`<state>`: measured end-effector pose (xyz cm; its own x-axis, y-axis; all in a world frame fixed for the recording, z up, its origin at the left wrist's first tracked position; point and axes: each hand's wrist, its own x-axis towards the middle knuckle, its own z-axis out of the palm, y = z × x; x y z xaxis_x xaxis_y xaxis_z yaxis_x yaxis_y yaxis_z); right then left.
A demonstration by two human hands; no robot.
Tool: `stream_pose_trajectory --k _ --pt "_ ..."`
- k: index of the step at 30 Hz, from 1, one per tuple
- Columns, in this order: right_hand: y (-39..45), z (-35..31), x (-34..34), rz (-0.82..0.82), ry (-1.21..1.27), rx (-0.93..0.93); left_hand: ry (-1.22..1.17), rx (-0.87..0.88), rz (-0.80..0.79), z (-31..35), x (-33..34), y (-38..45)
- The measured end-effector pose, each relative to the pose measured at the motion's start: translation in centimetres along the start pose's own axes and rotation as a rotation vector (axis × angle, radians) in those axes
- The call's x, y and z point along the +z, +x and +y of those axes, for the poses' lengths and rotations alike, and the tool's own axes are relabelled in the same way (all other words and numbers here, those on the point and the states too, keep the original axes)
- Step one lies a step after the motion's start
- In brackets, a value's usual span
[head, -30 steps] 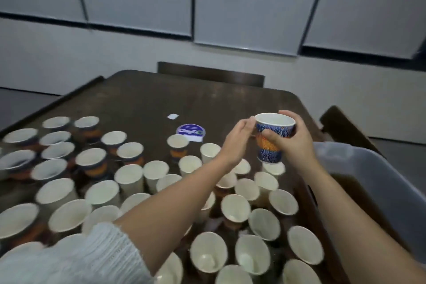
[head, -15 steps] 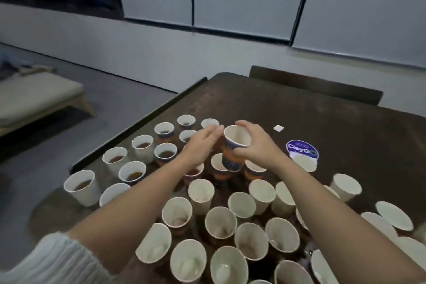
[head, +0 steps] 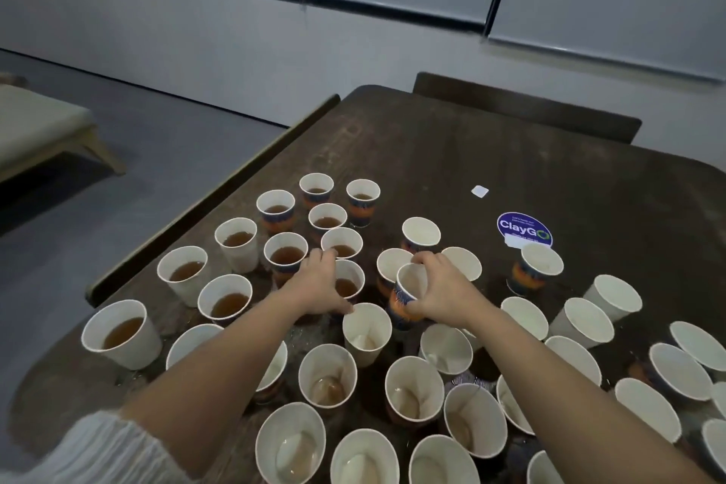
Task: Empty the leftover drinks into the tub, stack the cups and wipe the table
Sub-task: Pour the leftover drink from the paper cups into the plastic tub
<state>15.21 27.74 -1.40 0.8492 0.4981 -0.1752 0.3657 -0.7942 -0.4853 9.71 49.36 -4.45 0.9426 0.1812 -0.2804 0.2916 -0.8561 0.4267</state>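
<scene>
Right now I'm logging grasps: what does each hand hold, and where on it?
The right hand grips an emptied patterned cup around its side wall. The left hand reaches around a cup with drink; a closed grip cannot be told.

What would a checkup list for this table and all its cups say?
Surface: dark wooden table, wet patches between cups.
Job's things: full cups at left; emptied cups nearer; tub not in view.
Clutter: ClayGo sticker; white square.
Grippers: left hand grips a drink-filled cup; right hand holds a patterned cup tilted.
Cables: nothing seen.
Surroundings: chair back, grey floor, wall panels.
</scene>
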Motion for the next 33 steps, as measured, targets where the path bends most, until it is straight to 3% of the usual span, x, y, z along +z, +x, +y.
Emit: stream_pose_trajectory --k 6,16,21,27,33 --pt "-0.2 0.7 2.7 -0.047 -0.218 0.043 0.001 0.03 0.024 -0.1 1.5 1.1" --pt "-0.1 1.1 3.0 -0.084 -0.253 0.074 -0.125 -0.033 -0.004 0.1 1.2 1.0" --pt "-0.2 1.2 2.3 -0.021 -0.122 0.065 -0.157 -0.112 -0.043 -0.1 0.7 1.7" --pt "-0.6 1.9 1.9 0.07 0.058 0.078 -0.057 -0.034 -0.276 -0.3 0.0 1.4" --pt "-0.9 2.0 2.4 0.091 0.086 0.071 0.003 0.011 -0.145 -0.5 0.8 0.9"
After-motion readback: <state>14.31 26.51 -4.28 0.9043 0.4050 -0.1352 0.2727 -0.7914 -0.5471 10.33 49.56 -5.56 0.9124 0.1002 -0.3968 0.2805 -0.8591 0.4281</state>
